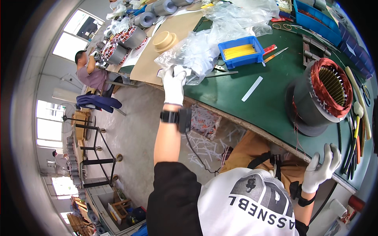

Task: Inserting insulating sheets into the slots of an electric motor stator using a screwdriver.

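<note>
My left hand [173, 83], in a white glove, reaches out to the table's left edge and grips the clear plastic bags [204, 43] piled there. My right hand [322, 167], also gloved, rests on the near edge of the green table [271, 98] with its fingers spread, holding nothing. Just beyond it stands a grey motor stator [321, 96] with copper windings. A white strip [252, 88] lies on the mat between my two hands.
A blue bin of yellow strips [241, 51], a tan spool [164, 40], scissors and hand tools [356, 129] lie on the table. More stators [126, 39] and a seated person [91, 70] are at the far left. Paper scraps [204, 137] litter the floor.
</note>
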`<state>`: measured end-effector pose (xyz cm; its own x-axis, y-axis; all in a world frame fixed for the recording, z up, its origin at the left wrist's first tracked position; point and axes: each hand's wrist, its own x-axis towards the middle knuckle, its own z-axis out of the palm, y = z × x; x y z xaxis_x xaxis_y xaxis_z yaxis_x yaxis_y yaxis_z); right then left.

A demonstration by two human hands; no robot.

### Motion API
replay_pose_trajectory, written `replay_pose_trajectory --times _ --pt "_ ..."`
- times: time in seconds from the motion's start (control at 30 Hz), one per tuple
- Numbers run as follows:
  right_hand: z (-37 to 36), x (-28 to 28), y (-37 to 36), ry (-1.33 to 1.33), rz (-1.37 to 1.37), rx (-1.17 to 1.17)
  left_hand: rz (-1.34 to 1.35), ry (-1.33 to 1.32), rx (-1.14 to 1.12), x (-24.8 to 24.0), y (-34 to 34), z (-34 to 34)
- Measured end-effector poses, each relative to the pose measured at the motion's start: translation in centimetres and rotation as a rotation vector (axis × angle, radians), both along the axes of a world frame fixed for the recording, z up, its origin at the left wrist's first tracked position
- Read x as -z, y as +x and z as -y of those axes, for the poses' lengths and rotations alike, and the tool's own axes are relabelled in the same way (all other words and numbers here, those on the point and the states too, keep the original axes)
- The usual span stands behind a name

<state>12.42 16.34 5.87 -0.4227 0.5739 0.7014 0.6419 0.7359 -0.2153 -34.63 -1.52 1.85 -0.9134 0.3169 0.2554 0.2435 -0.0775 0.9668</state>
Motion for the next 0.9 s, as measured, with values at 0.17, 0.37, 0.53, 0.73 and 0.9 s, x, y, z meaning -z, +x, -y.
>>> replay_pose_trajectory --times 0.17,0.37,0.53,0.73,0.9 --pt "2.0 -2.4 -4.8 -0.508 -0.130 -0.477 -0.408 -0.610 -0.181 -0.3 2.1 -0.9" --pt "2.2 3.0 -8.5 -0.624 -0.134 -0.509 -0.250 -0.678 -0.112 3.3 -2.8 -3.1" --pt "2.5 4.4 -8.8 -0.409 -0.049 -0.503 -1.039 -1.609 0.024 5.1 -5.0 -4.3" --pt "2.3 5.0 -8.7 -0.367 -0.041 -0.535 -0.694 -1.361 -0.253 2.9 -0.6 -4.8" --pt "2.4 4.9 -8.7 -0.365 -0.046 -0.543 -0.532 -1.325 -0.324 0.7 1.2 -5.3"
